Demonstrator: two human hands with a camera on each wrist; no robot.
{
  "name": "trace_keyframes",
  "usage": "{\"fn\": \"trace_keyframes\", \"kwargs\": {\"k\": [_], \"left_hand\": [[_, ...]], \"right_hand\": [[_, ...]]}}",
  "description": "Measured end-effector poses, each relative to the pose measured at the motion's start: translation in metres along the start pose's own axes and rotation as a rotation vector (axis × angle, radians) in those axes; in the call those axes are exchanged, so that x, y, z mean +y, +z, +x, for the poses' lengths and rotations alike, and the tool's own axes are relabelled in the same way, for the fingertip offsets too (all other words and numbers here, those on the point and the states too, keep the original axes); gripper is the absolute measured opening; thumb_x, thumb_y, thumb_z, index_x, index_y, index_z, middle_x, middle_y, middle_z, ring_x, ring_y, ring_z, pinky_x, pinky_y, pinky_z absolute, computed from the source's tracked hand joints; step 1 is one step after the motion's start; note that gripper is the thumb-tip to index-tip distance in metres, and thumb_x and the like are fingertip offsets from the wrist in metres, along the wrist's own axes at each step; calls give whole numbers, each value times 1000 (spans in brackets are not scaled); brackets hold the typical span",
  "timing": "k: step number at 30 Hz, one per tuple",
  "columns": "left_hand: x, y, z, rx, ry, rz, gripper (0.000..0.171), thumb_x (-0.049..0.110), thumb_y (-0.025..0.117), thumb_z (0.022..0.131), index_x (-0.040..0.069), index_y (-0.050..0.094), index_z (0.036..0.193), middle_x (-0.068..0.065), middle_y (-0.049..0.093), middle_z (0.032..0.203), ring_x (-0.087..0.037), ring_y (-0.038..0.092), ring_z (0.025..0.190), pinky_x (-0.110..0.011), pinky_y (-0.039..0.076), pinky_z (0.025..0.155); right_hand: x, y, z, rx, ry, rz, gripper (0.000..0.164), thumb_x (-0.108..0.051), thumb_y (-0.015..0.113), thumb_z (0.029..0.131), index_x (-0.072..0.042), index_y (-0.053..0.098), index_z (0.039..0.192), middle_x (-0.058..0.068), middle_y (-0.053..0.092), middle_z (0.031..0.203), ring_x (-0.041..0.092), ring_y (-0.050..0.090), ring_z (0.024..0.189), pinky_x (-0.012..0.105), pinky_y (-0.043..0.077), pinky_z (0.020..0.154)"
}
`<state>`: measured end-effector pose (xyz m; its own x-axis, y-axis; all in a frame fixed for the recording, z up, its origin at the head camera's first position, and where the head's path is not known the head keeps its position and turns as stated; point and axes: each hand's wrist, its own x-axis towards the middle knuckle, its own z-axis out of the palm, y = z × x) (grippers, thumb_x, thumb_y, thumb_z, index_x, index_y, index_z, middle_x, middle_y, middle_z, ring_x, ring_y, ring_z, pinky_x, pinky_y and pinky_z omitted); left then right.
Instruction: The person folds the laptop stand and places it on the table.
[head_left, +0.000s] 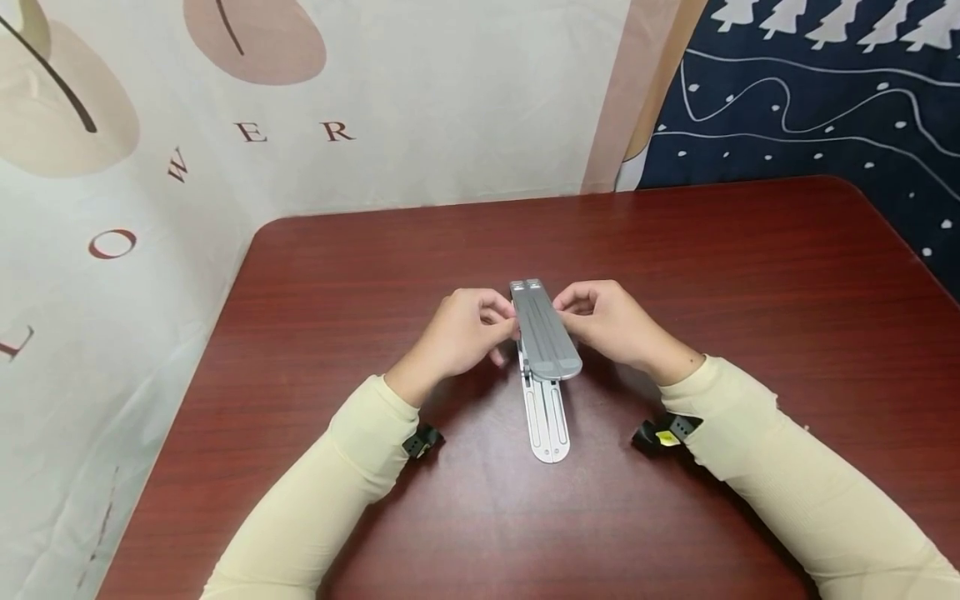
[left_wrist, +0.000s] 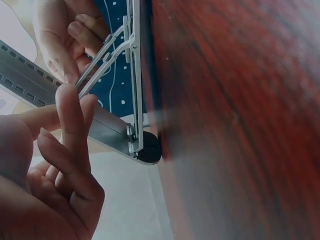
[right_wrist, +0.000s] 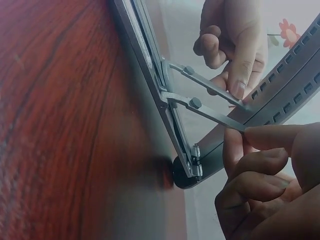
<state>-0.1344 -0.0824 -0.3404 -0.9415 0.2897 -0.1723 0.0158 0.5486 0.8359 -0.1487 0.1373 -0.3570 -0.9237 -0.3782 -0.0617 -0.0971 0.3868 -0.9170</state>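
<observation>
A folding grey metal laptop stand stands on the table, its upper plate raised at an angle over a slim silver base. Two thin support arms link base and plate. From the left side, my left hand pinches the end of one arm between thumb and fingers. On the opposite side my right hand pinches the other arm's end, close to the slotted underside of the plate. A round black pad shows by the hinge.
The reddish-brown wooden table has rounded far corners. Behind it hangs a pale printed cloth, with a dark blue tree-patterned cloth at the right. Each sleeve carries a small black wrist camera.
</observation>
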Motion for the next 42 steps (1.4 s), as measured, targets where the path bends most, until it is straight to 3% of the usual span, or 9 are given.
{"fn": "trace_keyframes", "kwargs": {"k": [16,42], "left_hand": [[-1,0,1,-26,-20,-30,7,8,64,94,5,70,98,-11,77,88,-21,72,57,-20,42,48],[-6,-3,7,-95,-41,0,5,10,66,92,7,71,93,-12,77,87,-26,73,62,-23,47,50]], "right_hand": [[3,0,4,-41,56,56,15,-7,67,94,7,69,98,-2,65,72,5,48,54,19,39,49],[3,0,4,-101,48,-11,9,0,60,92,4,67,95,1,64,73,8,45,49,23,40,47]]}}
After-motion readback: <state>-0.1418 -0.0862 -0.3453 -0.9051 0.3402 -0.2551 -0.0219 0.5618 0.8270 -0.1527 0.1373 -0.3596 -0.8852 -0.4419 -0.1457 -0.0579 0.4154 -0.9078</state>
